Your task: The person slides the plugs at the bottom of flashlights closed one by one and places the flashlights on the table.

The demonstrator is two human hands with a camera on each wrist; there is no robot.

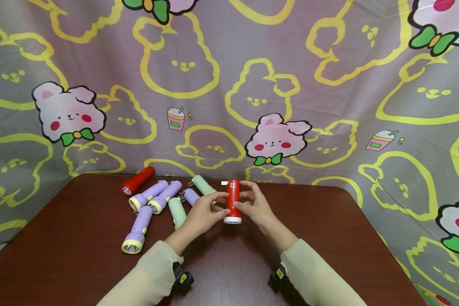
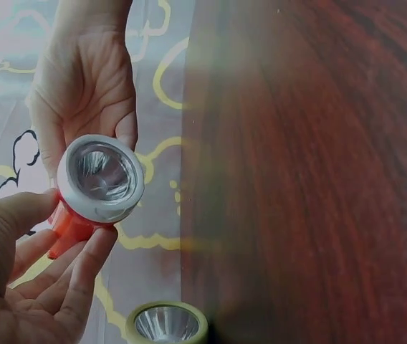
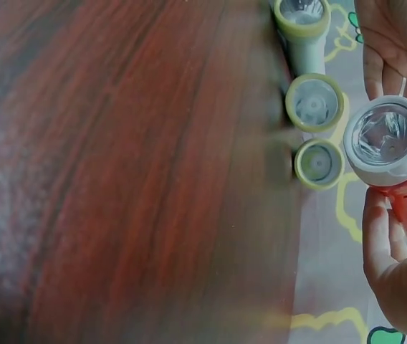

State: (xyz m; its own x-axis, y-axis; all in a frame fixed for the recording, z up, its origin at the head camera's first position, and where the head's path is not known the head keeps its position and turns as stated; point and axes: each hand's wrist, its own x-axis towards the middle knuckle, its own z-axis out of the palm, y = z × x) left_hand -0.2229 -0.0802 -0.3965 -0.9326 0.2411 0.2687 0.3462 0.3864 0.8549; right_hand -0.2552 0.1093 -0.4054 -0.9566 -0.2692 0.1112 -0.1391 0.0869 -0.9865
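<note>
Red flashlight (image 1: 233, 199) held between both hands, white-rimmed lens end toward 6 o'clock: left hand (image 1: 204, 213) pinches it from 9 o'clock, right hand (image 1: 259, 209) from 3 o'clock. On the table (image 1: 336, 229), purple flashlights (image 1: 140, 224), green flashlights (image 1: 203, 185) and a second red flashlight (image 1: 139, 179) lie between its 8 and 10 o'clock.

Left fingers (image 1: 217, 196), right fingers (image 1: 250, 185) (both curved)

Held torch (image 1: 233, 199) btwn L hand (image 1: 204, 213) & R hand (image 1: 258, 209). On table (image 1: 321, 250), all L of grip, 7 loose torches (image 1: 142, 221): 2 just behind L hand, 1 just L of it, 1 front-L, 3 back-L. Cloth (image 1: 210, 106) behind grip, past table.
</note>
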